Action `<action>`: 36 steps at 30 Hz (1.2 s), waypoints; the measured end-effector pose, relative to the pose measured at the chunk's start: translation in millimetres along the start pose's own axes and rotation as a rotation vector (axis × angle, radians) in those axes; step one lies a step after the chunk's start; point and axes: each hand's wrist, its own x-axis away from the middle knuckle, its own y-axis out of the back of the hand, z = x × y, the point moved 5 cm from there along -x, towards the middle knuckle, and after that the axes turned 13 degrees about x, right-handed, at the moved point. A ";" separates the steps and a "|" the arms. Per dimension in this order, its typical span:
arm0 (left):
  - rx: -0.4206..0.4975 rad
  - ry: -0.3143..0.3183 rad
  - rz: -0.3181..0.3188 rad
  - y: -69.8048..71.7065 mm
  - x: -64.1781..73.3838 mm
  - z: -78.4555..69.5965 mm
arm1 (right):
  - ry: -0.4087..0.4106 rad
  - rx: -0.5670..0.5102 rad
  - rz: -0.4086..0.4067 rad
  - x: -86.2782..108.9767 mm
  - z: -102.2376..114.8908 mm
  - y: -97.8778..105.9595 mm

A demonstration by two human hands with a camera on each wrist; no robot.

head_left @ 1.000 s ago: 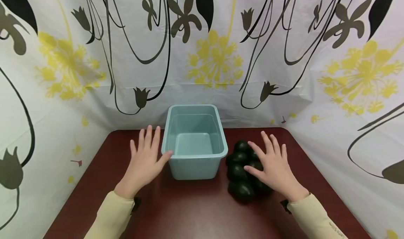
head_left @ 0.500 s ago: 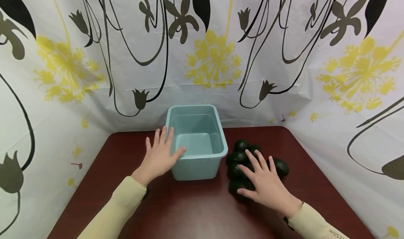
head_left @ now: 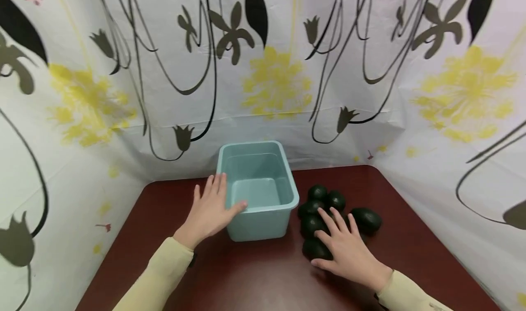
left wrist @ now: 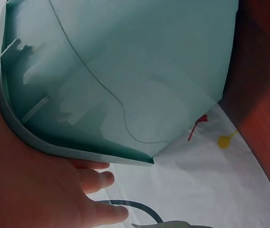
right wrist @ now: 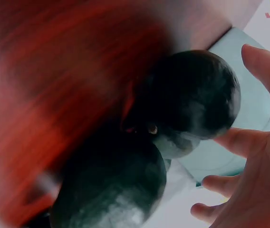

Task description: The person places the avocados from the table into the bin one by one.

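Note:
A light blue plastic bin (head_left: 259, 226) stands at the back middle of the table, nothing inside it. My left hand (head_left: 209, 213) rests at its left front corner, fingers straight over the left rim and thumb over the front rim. From the left wrist, the bin's outer wall (left wrist: 139, 61) fills the view beside that hand (left wrist: 30, 190). Right of the bin lie several dark green avocados (head_left: 315, 248) in a cluster. My right hand (head_left: 347, 254) hovers over their near side, fingers spread. In the right wrist view, one avocado (right wrist: 197, 92) sits between its thumb and fingers.
A single avocado (head_left: 365, 220) lies at the cluster's right side. Beneath everything is a dark red-brown table (head_left: 255, 279) with rounded far corners. White cloth (head_left: 164, 96) with a flower print hangs behind and on both sides.
My left hand has moved right, onto the bin's corner. My right hand has come down and nearer over the front avocados, uncovering the ones behind. The head view has tilted slightly.

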 end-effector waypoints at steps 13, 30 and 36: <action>-0.016 -0.027 -0.006 -6.8 -3.8 -4.6 | 0.010 0.078 -0.049 7.0 -3.0 -0.8; -0.027 -0.018 -0.015 -7.2 -2.7 -3.4 | 0.018 0.173 -0.073 8.2 -6.9 -6.5; -0.032 -0.020 -0.016 -6.0 -2.7 -3.3 | 0.044 0.159 -0.075 6.6 -3.3 -3.0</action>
